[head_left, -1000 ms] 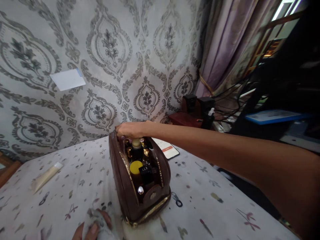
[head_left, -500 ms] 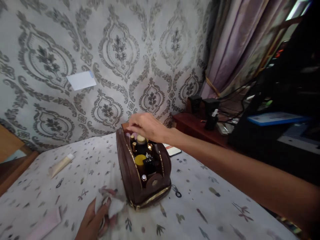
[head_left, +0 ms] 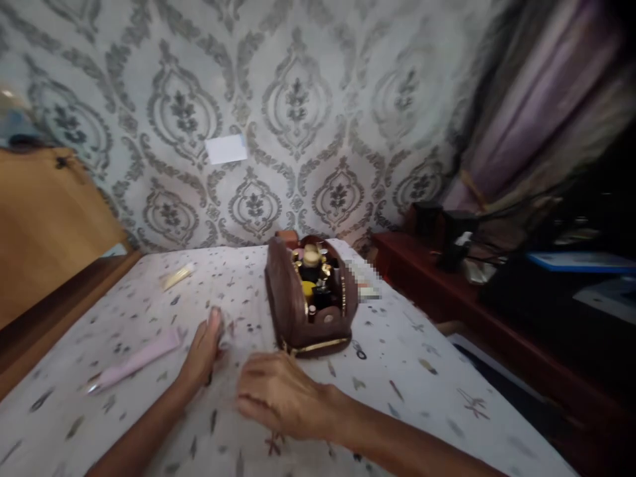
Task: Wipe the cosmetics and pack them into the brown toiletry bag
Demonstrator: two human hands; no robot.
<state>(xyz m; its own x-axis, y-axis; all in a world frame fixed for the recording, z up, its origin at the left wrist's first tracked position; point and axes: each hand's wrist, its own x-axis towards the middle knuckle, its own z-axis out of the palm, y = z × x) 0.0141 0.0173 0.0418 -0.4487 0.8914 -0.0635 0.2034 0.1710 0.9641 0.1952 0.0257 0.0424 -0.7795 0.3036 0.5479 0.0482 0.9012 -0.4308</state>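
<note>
A brown leather cosmetic bag (head_left: 285, 298) stands unzipped on the patterned sheet, packed with several bottles and jars, among them a yellow-lidded one (head_left: 308, 290). To its front left, my left hand (head_left: 203, 351) is partly closed, thumb up, at a small clear-and-pink thing (head_left: 227, 331) that is blurred. In front of the bag is my right hand (head_left: 281, 391), its fingers curled down; whatever they hold, if anything, is hidden. A pink tube (head_left: 139, 360) with a silvery cap lies left of my left hand. Farther back is a cream-coloured tube (head_left: 176, 277).
Patterned wallpaper with a white card (head_left: 226, 150) rises behind the bed surface (head_left: 223, 265). A wooden board (head_left: 54, 225) borders the left. On the right stands a dark red table (head_left: 412, 265) with black boxes and cables. A pixelated flat item (head_left: 365, 281) lies beside the bag.
My right hand has left the bag's opening and come down in front of it, close to my left hand. The view has shifted, so the bag appears farther right and smaller.
</note>
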